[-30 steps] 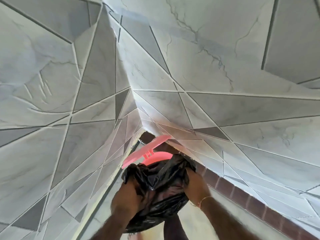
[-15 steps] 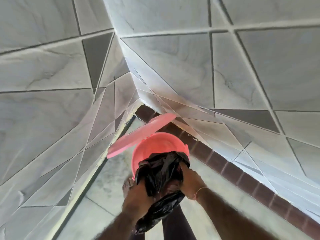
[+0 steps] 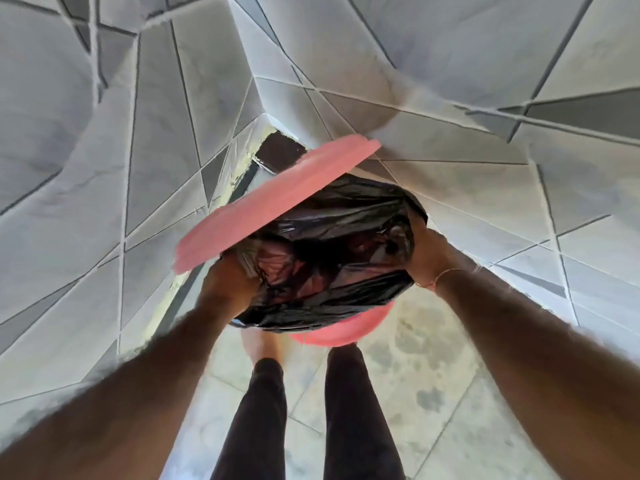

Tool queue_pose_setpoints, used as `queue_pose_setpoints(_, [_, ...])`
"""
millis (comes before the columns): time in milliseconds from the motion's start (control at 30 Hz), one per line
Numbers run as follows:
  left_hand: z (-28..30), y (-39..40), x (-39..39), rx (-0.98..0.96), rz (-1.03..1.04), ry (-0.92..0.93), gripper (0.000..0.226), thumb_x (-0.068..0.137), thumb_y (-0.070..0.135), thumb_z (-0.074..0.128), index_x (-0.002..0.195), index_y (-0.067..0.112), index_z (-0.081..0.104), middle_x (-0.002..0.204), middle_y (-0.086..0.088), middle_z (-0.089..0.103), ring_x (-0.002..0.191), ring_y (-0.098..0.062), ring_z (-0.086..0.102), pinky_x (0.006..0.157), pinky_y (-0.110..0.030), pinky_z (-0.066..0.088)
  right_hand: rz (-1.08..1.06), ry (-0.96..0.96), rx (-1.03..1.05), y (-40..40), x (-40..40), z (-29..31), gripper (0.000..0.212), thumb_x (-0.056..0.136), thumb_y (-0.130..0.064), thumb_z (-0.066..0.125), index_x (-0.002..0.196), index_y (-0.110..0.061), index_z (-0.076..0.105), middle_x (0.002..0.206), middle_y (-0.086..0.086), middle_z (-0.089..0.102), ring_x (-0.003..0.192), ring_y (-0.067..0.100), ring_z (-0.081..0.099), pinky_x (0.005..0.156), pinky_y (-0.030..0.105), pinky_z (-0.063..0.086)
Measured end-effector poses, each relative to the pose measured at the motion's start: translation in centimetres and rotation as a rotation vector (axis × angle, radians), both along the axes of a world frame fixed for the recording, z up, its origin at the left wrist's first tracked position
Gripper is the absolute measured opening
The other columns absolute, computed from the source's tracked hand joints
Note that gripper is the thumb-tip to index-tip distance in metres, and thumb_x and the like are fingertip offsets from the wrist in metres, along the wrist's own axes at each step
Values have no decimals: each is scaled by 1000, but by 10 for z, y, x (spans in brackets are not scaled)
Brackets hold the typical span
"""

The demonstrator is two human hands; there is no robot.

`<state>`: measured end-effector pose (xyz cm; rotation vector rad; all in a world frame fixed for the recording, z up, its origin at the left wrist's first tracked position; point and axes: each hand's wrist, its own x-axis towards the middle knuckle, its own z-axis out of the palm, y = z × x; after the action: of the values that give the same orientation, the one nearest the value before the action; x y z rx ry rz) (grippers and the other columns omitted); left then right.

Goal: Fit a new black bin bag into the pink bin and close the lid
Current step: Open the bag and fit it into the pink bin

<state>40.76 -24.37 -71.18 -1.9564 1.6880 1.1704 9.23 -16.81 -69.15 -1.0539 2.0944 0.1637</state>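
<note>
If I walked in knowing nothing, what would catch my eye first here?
Most likely the crumpled black bin bag in the middle, stretched open over the pink bin, with the left hand and right hand gripping its sides. Next, the pink lid tilted up behind it, against the grey geometric wall tiles of the corner.

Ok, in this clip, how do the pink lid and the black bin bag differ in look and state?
The pink lid is a flat, rigid, matte disc; the black bin bag is crumpled, glossy film. The lid stands tilted open with no hand on it, while the bag is held at its mouth by the left hand and the right hand. The bag covers most of the pink bin; the lid leaves it uncovered. Both sit at the bin's top.
</note>
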Motion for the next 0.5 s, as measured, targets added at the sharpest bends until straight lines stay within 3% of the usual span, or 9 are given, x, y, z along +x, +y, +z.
queue_pose_setpoints(133, [-16, -11, -4, -34, -41, 0, 42, 74, 16, 69, 114, 7, 60, 110, -22, 67, 100, -41, 63, 81, -37, 49, 137, 78, 65, -12, -10, -19, 84, 84, -18, 57, 152, -29, 10, 109, 25, 64, 101, 45, 63, 85, 47, 54])
queue_pose_setpoints(267, [-23, -15, -3, 9, 16, 78, 47, 69, 11, 78, 113, 7, 63, 109, -19, 67, 101, -37, 62, 79, -31, 43, 222, 93, 139, -1, -21, -35, 84, 82, -8, 56, 153, -25, 14, 112, 27, 63, 103, 44, 62, 84, 44, 51])
queue_pose_setpoints(367, [-26, -6, 9, 91, 29, 93, 55, 59, 28, 79, 110, 12, 65, 106, -14, 71, 99, -34, 66, 85, -40, 54, 184, 79, 166, 21, -28, -44, 77, 82, -16, 59, 150, -25, 22, 115, 24, 63, 103, 42, 63, 83, 39, 51])
queue_pose_setpoints(433, [-23, 8, 16, 155, 54, 49, 62, 53, 42, 79, 107, 15, 63, 103, -10, 72, 97, -31, 67, 85, -42, 55, 155, 82, 150, 38, -28, -45, 75, 81, -21, 62, 146, -23, 26, 106, 22, 66, 98, 42, 65, 79, 39, 52])
queue_pose_setpoints(500, [-16, 28, 21, 184, 47, 32, 61, 53, 40, 86, 103, 15, 61, 101, -8, 69, 97, -29, 65, 84, -38, 53, 120, 63, 110, 55, -24, -46, 72, 78, -27, 65, 141, -21, 29, 101, 23, 67, 93, 44, 66, 76, 43, 54])
